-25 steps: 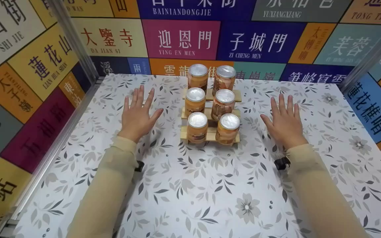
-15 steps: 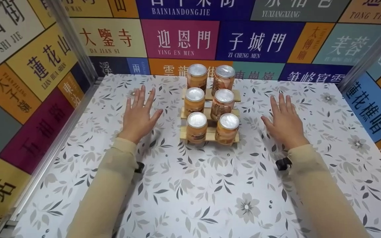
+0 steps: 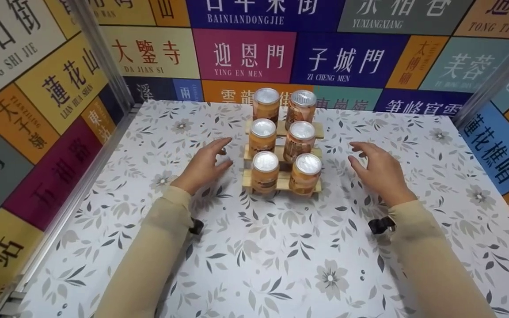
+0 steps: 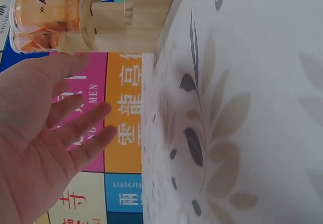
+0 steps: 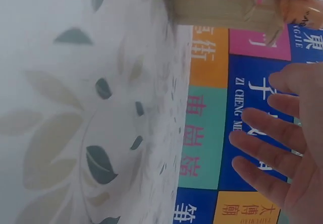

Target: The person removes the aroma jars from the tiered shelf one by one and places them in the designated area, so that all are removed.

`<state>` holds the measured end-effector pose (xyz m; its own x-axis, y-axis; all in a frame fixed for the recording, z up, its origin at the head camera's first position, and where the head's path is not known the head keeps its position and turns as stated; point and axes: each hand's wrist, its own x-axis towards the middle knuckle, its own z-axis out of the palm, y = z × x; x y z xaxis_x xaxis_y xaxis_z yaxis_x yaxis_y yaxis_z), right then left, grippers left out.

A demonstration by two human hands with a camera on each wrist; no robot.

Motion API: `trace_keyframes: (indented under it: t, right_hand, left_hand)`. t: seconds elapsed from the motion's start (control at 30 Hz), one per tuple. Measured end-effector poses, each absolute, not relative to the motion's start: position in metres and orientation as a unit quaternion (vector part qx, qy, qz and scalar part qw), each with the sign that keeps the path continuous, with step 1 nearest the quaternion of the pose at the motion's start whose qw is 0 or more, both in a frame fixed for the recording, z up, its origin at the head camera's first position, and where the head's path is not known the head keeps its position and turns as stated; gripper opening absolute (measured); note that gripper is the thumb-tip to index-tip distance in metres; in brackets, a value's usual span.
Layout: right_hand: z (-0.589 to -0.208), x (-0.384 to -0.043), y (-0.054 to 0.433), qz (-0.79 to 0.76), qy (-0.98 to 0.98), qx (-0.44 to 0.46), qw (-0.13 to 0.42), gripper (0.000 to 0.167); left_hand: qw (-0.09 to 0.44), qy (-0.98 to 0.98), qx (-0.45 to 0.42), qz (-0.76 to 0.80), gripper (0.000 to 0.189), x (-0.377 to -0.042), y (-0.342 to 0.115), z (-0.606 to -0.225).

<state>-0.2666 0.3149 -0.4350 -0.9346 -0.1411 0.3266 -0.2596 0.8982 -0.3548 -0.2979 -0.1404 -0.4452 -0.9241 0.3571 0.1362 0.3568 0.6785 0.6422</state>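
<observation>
A stepped wooden rack point(image 3: 283, 180) stands mid-table with three tiers, two orange jars with silvery lids on each. On the lowest tier are a left jar point(image 3: 264, 174) and a right jar point(image 3: 305, 176). To the left of the rack, apart from it, my left hand point(image 3: 203, 167) is in the air with loosely bent fingers and holds nothing. My right hand point(image 3: 380, 172) hovers on the other side, farther from the rack, likewise holding nothing. In the left wrist view, the spread left hand point(image 4: 40, 133) shows beside the rack's end point(image 4: 113, 35). The right wrist view shows relaxed right-hand fingers point(image 5: 275, 125).
The table is covered by a white cloth point(image 3: 254, 274) with grey leaves and flowers. Panels with Chinese lettering point(image 3: 243, 55) form walls at the back and both sides. A metal post point(image 3: 108, 66) rises at the back left corner.
Both hands have come up from lying flat with spread fingers to a turned, loosely bent pose. The left hand has moved right, closer to the rack. The jars stay in place.
</observation>
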Motion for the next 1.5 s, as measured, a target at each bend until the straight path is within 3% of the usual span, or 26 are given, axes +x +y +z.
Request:
trace_keyframes:
  t: [0.53,0.9,1.13,1.5]
  right_hand:
    - [-0.411,-0.245,0.281,0.352,-0.910,0.204,0.085,0.033]
    - [-0.403,-0.231,0.266,0.358,-0.899,0.238,0.081,0.036]
    - [-0.403,-0.230,0.264,0.367,-0.891,0.253,0.087,0.032]
    - [-0.408,-0.235,0.255,0.357,-0.893,0.255,0.104,0.046]
  left_hand:
    - [0.052,0.863,0.196,0.463,0.059,-0.312,-0.129,-0.451]
    - [0.054,0.864,0.181,0.466,0.056,-0.305,-0.125,-0.455]
    - [0.097,0.862,0.191,0.460,0.050,-0.302,-0.124,-0.462]
    - [0.118,0.877,0.219,0.412,0.058,-0.299,-0.125,-0.470]
